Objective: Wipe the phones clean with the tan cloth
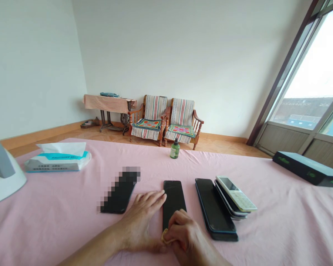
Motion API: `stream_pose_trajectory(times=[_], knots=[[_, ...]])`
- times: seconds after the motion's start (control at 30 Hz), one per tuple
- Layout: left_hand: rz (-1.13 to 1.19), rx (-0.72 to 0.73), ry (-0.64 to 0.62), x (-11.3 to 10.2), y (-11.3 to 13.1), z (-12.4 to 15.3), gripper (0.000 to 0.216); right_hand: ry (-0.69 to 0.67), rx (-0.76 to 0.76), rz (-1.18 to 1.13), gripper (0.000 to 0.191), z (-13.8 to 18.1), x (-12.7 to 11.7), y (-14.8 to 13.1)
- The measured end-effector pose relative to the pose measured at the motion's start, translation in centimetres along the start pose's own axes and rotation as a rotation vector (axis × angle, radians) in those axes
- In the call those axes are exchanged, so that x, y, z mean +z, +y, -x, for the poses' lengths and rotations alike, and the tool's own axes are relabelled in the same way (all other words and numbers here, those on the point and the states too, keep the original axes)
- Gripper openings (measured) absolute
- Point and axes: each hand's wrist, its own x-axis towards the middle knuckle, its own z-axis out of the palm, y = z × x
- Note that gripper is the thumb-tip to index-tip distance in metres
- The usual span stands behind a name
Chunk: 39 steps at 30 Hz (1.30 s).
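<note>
A black phone (pixel 173 197) lies flat on the pink tablecloth (pixel 280 229) in front of me. My left hand (pixel 141 220) rests flat beside its left edge, fingers stretched out and touching the phone's side. On the phone's near end sits my right hand (pixel 187 234), fingers curled and pinching a small yellowish pad or cloth (pixel 164 236) against the table. Another black phone (pixel 119 194), partly blurred out, lies to the left.
A stack of phones (pixel 220 208) with a white keypad phone (pixel 237 194) on top lies to the right. A green spray bottle (pixel 175 148) stands behind. A tissue pack (pixel 58 158) and a white appliance (pixel 2 173) are at left, a dark box (pixel 308 168) at right.
</note>
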Motion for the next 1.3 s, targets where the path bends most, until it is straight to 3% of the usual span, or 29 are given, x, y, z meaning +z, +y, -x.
stream_pose_trajectory(times=[0.13, 0.33, 0.57, 0.8, 1.03, 1.13, 1.3], knots=[[0.001, 0.007, -0.022, 0.2, -0.4, 0.0, 0.103, 0.018, 0.021, 0.006, 0.036, 0.3, -0.3, 0.4], [-0.025, 0.038, 0.065, 1.2, -0.8, 0.0, 0.107, -0.027, -0.04, 0.061, 0.029, -0.3, 0.6, -0.4], [0.014, 0.049, 0.024, 0.9, -1.1, -0.1, 0.1, 0.008, 0.047, 0.038, 0.036, 0.4, -0.3, 0.3], [0.028, 0.057, 0.077, 1.4, -1.2, -0.1, 0.107, -0.061, -0.008, 0.053, 0.032, 0.0, 0.0, -1.0], [0.05, 0.039, 0.002, 0.5, -0.9, 0.2, 0.105, 0.041, 0.173, 0.077, 0.036, 1.2, -1.4, 1.5], [0.06, 0.055, 0.023, 0.6, -1.1, 0.2, 0.103, 0.088, 0.244, 0.114, 0.035, 1.4, -1.4, 1.9], [0.107, 0.064, 0.112, 0.6, -1.0, 0.2, 0.096, 0.102, 0.234, 0.067, 0.035, 1.3, -1.1, 1.4]])
